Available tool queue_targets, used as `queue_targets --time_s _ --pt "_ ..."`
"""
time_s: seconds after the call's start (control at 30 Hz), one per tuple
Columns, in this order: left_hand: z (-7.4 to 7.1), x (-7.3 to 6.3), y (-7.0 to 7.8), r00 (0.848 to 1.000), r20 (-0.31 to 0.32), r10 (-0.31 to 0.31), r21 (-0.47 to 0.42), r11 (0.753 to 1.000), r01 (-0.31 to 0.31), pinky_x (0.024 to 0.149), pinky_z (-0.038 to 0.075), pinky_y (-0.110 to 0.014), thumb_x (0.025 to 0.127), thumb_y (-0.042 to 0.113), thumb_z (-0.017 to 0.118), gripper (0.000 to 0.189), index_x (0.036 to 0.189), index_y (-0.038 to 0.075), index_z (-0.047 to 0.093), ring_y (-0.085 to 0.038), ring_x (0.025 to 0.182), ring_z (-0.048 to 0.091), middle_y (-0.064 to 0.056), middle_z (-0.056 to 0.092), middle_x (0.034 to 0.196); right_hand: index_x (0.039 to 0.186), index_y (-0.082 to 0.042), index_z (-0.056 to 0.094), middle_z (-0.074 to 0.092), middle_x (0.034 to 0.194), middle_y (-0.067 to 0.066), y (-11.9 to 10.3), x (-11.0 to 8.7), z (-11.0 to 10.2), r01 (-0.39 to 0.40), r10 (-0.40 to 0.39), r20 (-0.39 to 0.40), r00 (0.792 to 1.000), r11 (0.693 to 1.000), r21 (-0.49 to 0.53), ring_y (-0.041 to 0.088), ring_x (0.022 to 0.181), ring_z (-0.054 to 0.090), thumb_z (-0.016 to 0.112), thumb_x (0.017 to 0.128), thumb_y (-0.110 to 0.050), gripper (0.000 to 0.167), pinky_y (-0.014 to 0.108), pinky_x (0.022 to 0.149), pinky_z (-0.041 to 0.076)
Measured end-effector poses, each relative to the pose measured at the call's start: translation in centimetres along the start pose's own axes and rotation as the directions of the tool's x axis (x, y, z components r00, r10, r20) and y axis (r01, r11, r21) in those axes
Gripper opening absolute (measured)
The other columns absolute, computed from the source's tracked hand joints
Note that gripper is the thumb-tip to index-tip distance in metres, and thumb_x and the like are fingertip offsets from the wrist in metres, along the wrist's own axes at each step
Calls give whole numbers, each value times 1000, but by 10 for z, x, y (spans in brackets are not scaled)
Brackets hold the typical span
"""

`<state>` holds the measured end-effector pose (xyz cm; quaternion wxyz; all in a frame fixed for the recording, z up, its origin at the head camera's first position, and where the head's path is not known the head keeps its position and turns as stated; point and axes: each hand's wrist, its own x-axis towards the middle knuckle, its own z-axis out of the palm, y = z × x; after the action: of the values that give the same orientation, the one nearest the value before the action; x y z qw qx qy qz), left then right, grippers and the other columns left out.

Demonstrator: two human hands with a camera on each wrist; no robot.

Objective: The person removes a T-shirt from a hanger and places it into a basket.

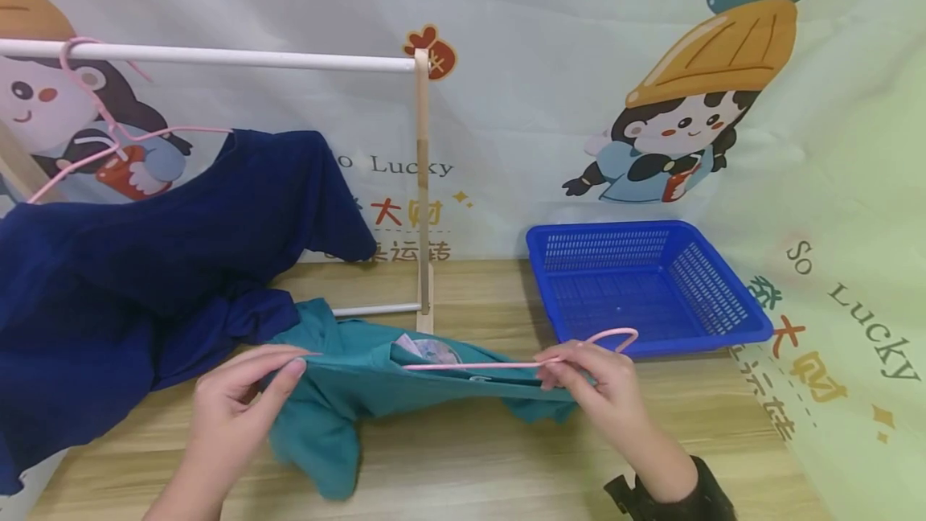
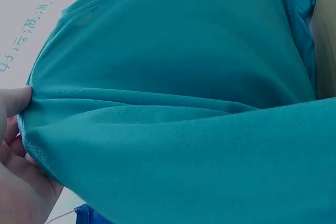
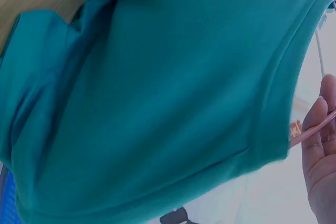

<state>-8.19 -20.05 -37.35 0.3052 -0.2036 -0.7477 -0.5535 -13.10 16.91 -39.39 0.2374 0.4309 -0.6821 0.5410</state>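
Observation:
A teal T-shirt (image 1: 376, 394) is held up above the table in the head view, its neckline stretched sideways. My left hand (image 1: 235, 400) pinches the cloth at its left shoulder between thumb and fingers; the left wrist view shows thumb (image 2: 16, 100) and cloth meeting at the edge. With my right hand (image 1: 604, 384) I grip a pink hanger (image 1: 473, 366), whose left part goes into the neck opening. The hanger's hook sticks out just behind the right hand. In the right wrist view the fingers (image 3: 314, 145) hold the hanger beside the collar. Cloth hides the hanger's far end.
To the left, a navy T-shirt (image 1: 174, 248) hangs on another pink hanger (image 1: 108, 131) from a rack's white rail (image 1: 275, 58). The rack's wooden post (image 1: 423, 183) stands behind the teal shirt. A blue plastic basket (image 1: 542, 264) sits at the back right of the wooden table (image 1: 687, 432).

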Motion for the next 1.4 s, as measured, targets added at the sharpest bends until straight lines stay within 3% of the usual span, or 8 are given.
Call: queue_targets --time_s 0.2,0.4,0.6,0.67,0.77,1.0,1.2,1.4 --pt "-6 0 -2 997 -66 -37 -181 983 25 69 49 -11 79 -24 57 20 91 -13 68 -10 88 65 -6 71 95 97 10 65 66 73 17 1 -3 -9 -37 38 -23 999 997 63 14 68 66 54 86 16 16 22 60 54" --pt "-9 0 1 985 -122 -120 -211 973 92 71 51 -12 80 -23 57 17 90 -15 68 -9 85 66 -5 71 94 96 11 65 66 73 16 0 -5 -15 -37 41 -43 998 995 93 12 71 66 53 87 15 15 22 62 54" --pt "-11 0 3 941 -197 -276 -232 945 229 68 51 -14 81 -21 57 14 88 -15 67 -7 79 66 -1 72 89 96 8 66 69 77 12 1 -5 -20 17 -12 -66 998 997 71 13 76 68 56 88 10 14 20 71 55" --pt "-12 0 2 932 -206 -299 -226 941 252 66 51 -14 82 -21 57 14 88 -15 68 -6 77 65 0 72 87 95 9 66 70 80 12 1 -4 -21 36 -31 -73 997 996 79 14 78 69 56 88 9 12 21 74 55" --pt "-13 -1 0 934 -212 -289 -243 941 236 67 51 -14 82 -21 56 14 88 -16 67 -6 77 66 0 72 87 95 10 65 70 82 12 1 -4 -22 57 -49 -79 996 993 101 14 79 69 55 89 8 12 21 75 55" --pt "-14 -6 -5 944 -202 -261 -291 936 197 69 51 -13 82 -20 56 13 92 -18 66 -5 80 66 3 73 89 98 19 60 69 87 15 -4 -2 -28 48 4 -161 987 946 320 18 77 70 42 91 18 19 26 70 57" --pt "-12 -6 -7 945 -179 -273 -227 946 230 72 52 -13 83 -19 57 14 91 -15 68 -5 82 66 5 72 90 100 15 62 70 88 13 -10 0 -28 20 11 -115 993 964 264 16 78 69 45 90 17 20 24 71 56" --pt "-11 -6 -5 945 -157 -287 -164 951 262 71 51 -12 82 -17 60 16 91 -9 70 -4 81 65 4 71 90 99 15 62 69 86 15 -9 1 -26 59 -37 -101 994 974 221 15 78 69 47 90 15 17 24 70 56"
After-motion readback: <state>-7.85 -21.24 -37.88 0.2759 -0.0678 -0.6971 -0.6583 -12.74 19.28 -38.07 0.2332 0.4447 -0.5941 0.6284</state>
